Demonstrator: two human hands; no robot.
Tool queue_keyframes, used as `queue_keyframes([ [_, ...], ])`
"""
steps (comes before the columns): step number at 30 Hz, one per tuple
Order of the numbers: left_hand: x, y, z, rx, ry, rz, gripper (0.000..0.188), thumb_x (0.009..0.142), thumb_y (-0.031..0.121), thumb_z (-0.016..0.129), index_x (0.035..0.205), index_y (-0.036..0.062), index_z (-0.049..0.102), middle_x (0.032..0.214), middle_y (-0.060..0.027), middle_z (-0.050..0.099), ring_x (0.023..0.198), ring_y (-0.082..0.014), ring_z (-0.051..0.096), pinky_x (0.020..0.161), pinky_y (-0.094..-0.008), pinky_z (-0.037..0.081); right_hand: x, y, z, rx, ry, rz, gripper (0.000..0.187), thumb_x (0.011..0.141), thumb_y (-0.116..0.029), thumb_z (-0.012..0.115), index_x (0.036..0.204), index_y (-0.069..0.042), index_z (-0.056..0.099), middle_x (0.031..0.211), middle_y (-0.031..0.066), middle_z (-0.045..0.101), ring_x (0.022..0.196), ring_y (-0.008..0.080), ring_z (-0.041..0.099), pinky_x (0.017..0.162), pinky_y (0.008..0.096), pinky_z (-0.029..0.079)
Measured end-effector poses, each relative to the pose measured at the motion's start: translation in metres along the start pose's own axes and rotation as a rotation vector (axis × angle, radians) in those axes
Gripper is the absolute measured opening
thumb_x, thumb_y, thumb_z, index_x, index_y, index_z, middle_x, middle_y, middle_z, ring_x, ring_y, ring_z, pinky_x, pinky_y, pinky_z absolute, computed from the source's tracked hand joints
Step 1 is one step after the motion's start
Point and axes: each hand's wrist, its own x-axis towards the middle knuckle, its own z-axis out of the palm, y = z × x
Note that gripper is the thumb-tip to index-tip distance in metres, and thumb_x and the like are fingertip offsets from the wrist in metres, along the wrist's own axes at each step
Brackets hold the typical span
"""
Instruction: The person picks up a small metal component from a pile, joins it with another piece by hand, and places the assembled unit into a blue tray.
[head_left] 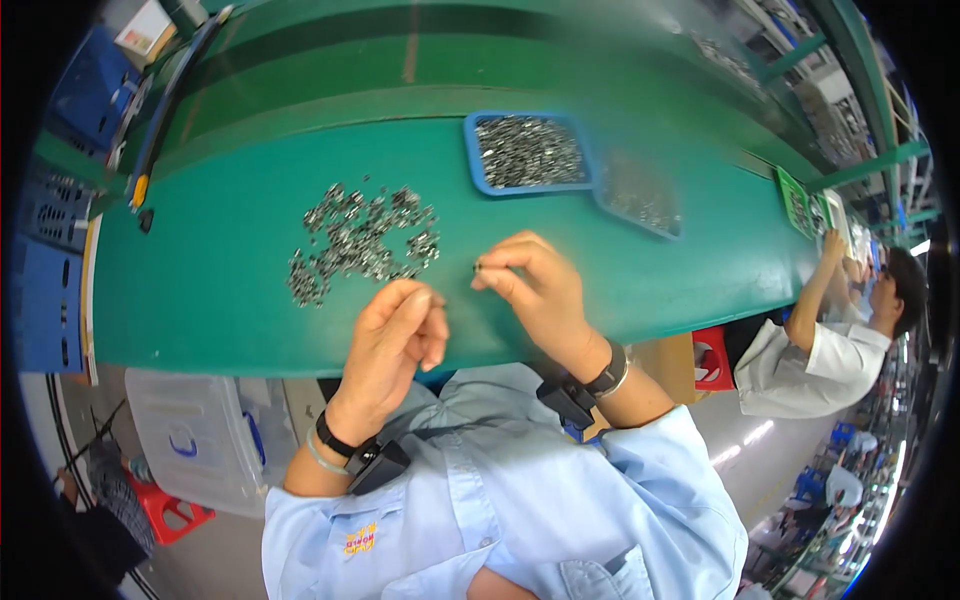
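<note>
My right hand (540, 293) is raised over the front of the green table, thumb and forefinger pinching a small dark part (477, 268) whose shape is too tiny to make out. To its left, my left hand (392, 335) has its thumb pressed to the forefinger and the other fingers curled; anything between them is hidden. Just beyond the left hand lies a loose pile of small shiny metal parts (362, 240), spread on the tabletop. A blue tray (480, 183) full of similar metal pieces stands farther back, beyond my right hand.
A blurred patch covers another tray of parts (645, 195) right of the blue one. A yellow-and-black tool (140, 188) lies at the left edge. A clear plastic box (190, 440) sits below the table at left. A person (825, 350) works farther along on the right.
</note>
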Motion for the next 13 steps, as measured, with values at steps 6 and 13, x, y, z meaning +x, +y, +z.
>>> queue_keyframes([
  [6,0.008,0.000,-0.004,0.061,0.031,0.031,0.016,0.097,0.019,0.048,0.094,0.0033,0.053,0.069,-0.0042,0.055,0.054,-0.0100,0.049,0.047,-0.0223,0.038,0.064,0.026,-0.061,-0.404,0.165,0.029,0.012,0.080,-0.003,0.067,0.091,-0.003,0.063,0.089,0.0063,0.063,0.083,0.0175,0.062,0.073,0.0293,0.050],
  [13,0.010,-0.005,-0.020,0.027,-0.031,0.006,0.018,0.094,0.020,0.054,0.095,0.0025,0.052,0.069,-0.0067,0.058,0.057,-0.0155,0.057,0.050,-0.0221,0.044,0.107,0.059,-0.081,-1.046,-0.096,-0.342,0.027,0.073,-0.011,0.068,0.099,-0.011,0.067,0.097,0.0127,0.063,0.110,0.0268,0.054,0.108,0.0414,0.029],
])
